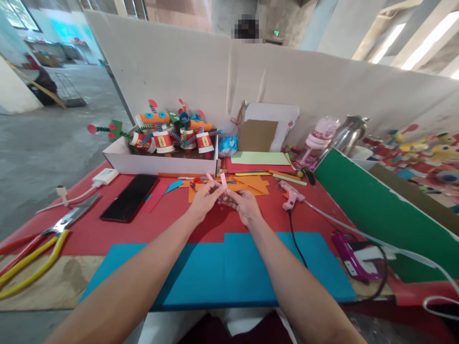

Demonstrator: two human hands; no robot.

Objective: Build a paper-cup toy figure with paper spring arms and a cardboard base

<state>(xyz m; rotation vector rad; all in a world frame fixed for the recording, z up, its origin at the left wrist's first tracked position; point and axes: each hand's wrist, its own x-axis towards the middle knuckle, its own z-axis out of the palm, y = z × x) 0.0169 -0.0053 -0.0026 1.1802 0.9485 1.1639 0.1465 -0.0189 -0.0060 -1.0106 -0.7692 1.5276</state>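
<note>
My left hand (205,201) and my right hand (245,204) meet over the middle of the red table, fingers pinched together. Between them is a pink paper strip (224,179), its ends sticking up above the fingertips; the lower part is hidden by my fingers. Just beyond the hands lie orange paper pieces (251,184) and a small red-handled tool (195,182), partly covered. To the right rests a pink glue gun (291,195) with a cord.
A white box (161,163) at the back left holds several paper-cup figures. A black phone (129,197) and large scissors (62,224) lie left. Blue sheets (201,277) line the front edge. A green box (387,210), purple device (355,255) and metal jug (349,136) stand right.
</note>
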